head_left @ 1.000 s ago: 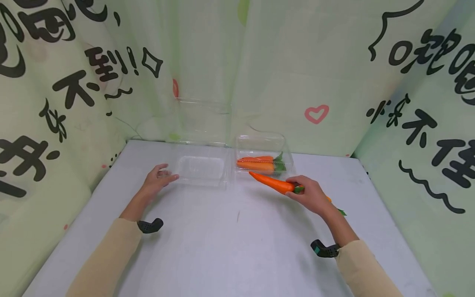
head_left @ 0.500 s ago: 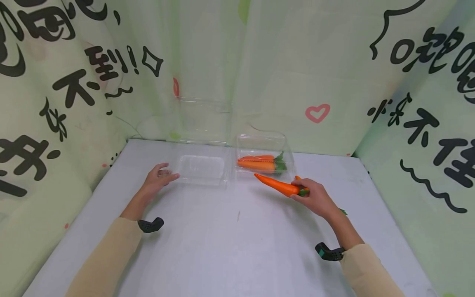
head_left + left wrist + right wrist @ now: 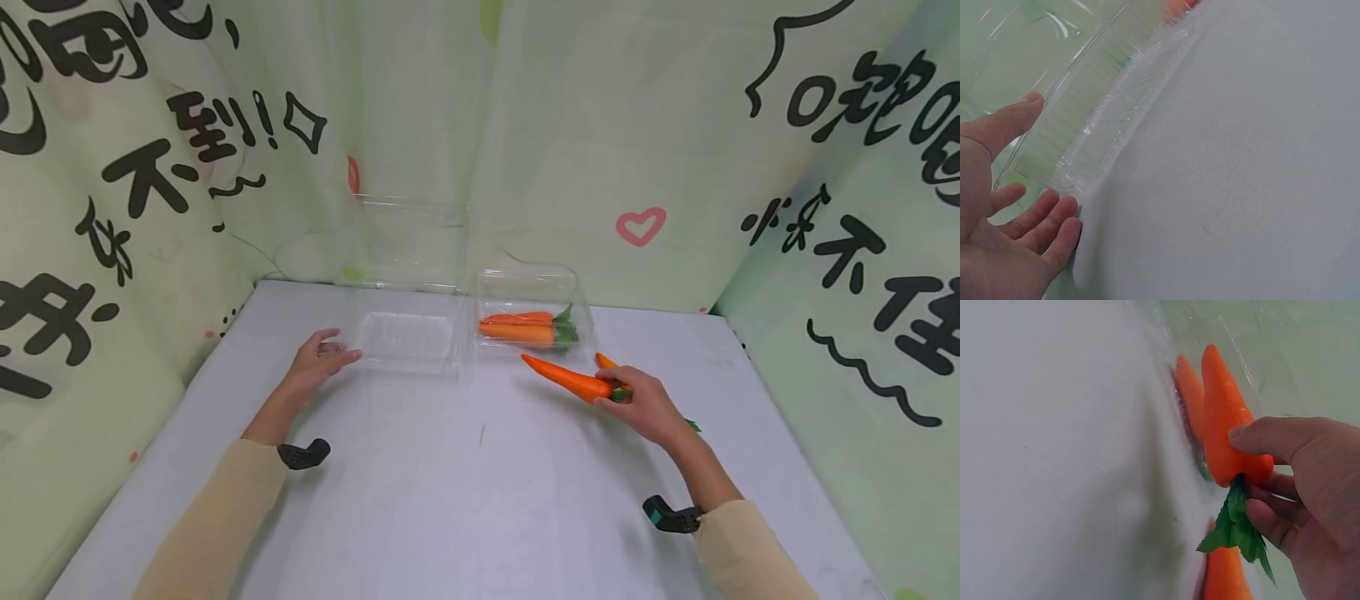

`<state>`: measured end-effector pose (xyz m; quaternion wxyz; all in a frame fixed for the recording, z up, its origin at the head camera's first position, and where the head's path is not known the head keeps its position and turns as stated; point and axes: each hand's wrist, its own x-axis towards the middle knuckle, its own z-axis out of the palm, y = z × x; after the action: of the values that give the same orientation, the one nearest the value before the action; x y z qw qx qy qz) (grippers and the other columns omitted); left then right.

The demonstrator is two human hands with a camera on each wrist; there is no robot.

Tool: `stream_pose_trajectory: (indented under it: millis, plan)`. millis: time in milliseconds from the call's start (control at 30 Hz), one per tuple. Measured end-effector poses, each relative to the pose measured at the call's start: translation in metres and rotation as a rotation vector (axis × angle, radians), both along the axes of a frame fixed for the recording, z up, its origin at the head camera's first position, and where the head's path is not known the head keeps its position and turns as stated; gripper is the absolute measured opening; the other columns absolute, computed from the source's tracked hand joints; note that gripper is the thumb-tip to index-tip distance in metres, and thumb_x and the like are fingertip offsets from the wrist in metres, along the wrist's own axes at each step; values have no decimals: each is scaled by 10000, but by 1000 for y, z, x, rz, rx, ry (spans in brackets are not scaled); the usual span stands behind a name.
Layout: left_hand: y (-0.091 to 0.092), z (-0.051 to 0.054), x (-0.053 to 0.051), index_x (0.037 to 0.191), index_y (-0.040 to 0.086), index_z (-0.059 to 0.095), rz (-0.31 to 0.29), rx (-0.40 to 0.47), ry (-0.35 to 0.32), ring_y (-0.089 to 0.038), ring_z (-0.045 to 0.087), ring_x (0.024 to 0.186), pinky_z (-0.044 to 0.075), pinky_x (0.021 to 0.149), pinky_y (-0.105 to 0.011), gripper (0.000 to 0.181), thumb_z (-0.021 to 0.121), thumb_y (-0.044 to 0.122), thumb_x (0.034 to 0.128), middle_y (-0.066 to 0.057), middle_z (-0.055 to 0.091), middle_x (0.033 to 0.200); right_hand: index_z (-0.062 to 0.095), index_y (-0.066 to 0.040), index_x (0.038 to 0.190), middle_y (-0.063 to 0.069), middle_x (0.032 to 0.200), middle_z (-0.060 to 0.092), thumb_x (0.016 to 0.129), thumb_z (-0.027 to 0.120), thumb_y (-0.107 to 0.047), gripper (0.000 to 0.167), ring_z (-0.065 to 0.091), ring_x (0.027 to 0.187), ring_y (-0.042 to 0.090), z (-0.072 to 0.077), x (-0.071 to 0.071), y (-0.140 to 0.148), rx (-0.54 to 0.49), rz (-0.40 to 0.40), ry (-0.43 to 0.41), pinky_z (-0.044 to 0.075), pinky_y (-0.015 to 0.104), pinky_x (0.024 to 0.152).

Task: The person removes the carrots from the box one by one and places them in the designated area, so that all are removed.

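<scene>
A clear plastic container (image 3: 408, 343) and, just to its right, a second clear container (image 3: 527, 289) sit near the far edge of a white table (image 3: 480, 508); a loose orange carrot (image 3: 1227, 578) with green leaves lies directly on the surface, to the right and partly hidden in the head view.

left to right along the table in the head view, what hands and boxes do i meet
Left hand → empty box → carrot box → right hand. The held carrot and loose carrot overlap these, so they're left out.
</scene>
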<state>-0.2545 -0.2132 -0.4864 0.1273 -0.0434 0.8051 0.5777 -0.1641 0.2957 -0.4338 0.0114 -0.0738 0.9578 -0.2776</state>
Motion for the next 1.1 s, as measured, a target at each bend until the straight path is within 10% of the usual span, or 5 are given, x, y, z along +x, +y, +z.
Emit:
stream_pose_trajectory:
  millis: [1100]
  plan:
    - [0,2,0,1540,117,167,2,7,-6,-359,375,1382,324,1164,-493,922,704,430,859,-208,336,1520,606,-34,1257,207,1202,612,858,730,-211,454,564,1026,323,-10,14,25,-1,-60,-20,527,459,870]
